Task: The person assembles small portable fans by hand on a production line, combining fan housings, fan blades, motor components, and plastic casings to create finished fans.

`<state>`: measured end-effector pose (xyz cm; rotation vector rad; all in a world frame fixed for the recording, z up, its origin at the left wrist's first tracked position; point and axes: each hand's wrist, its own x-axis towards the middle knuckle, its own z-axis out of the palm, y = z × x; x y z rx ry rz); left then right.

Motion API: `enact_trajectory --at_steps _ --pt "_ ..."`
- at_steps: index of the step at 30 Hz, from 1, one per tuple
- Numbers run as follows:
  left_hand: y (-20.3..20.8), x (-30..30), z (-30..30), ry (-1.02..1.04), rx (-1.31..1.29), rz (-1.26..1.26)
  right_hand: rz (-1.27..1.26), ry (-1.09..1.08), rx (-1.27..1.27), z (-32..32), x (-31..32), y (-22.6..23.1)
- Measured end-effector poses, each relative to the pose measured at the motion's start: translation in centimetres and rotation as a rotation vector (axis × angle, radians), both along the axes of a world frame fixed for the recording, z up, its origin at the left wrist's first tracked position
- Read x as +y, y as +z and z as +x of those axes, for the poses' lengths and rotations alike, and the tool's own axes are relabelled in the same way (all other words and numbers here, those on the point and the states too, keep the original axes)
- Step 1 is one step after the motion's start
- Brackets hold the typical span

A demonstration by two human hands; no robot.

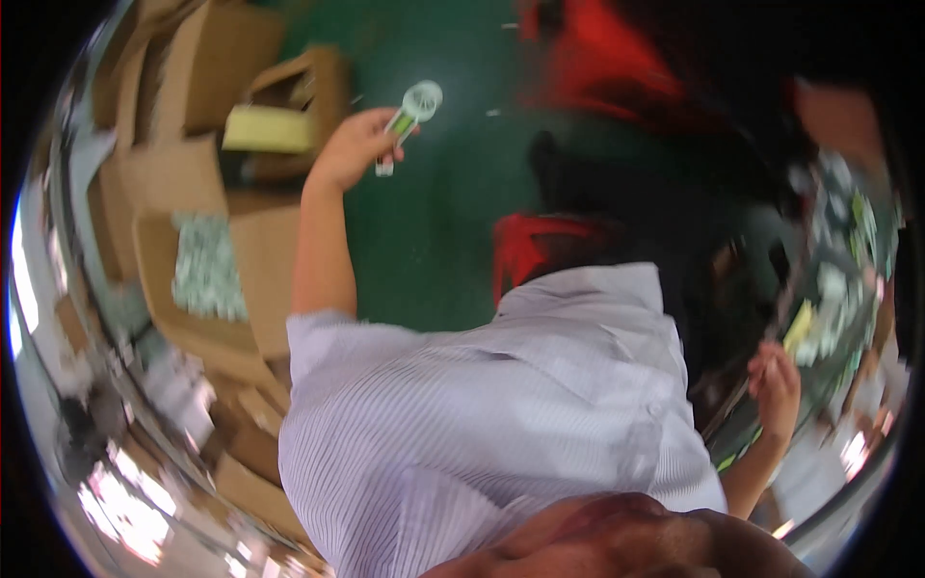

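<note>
My left hand (349,152) reaches out over the green floor, its fingers closed round the handle of a small pale green handheld fan (422,100). The fan's round, spoked head points up and to the right, and the handle's white end sticks out below my fingers. On the far right, my right hand (775,378) is by the edge of a worktable (771,337), its fingers curled together. Blur hides what they hold, if anything. A yellow piece (798,326) lies close to its fingertips, among white and green items (831,299).
Left of my arm stands an open carton (159,299) with many pale green pieces (207,268) inside. Behind it are more cartons (217,63) and a yellow box (268,128). A red stool (520,246) and a blurred red object (607,58) stand on the green floor (424,241).
</note>
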<state>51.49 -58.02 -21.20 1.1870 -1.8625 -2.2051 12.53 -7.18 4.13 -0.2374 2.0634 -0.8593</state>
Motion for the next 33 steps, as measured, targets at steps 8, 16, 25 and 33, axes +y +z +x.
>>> enact_trajectory --at_steps 8,16,25,33 --pt "13.5 19.4 -21.8 -0.348 0.442 0.603 -0.128 -0.260 0.644 0.2 10.1 3.5" --pt "25.0 37.1 -35.1 -0.954 0.412 0.687 0.192 -0.855 1.091 8.2 28.2 -0.2" --pt "25.8 46.7 -43.4 -1.266 0.229 0.824 0.081 -0.326 1.165 7.0 25.1 -3.9" --pt "21.8 44.3 -47.4 -0.926 0.076 0.960 0.045 0.034 1.081 -6.1 19.5 -5.5"
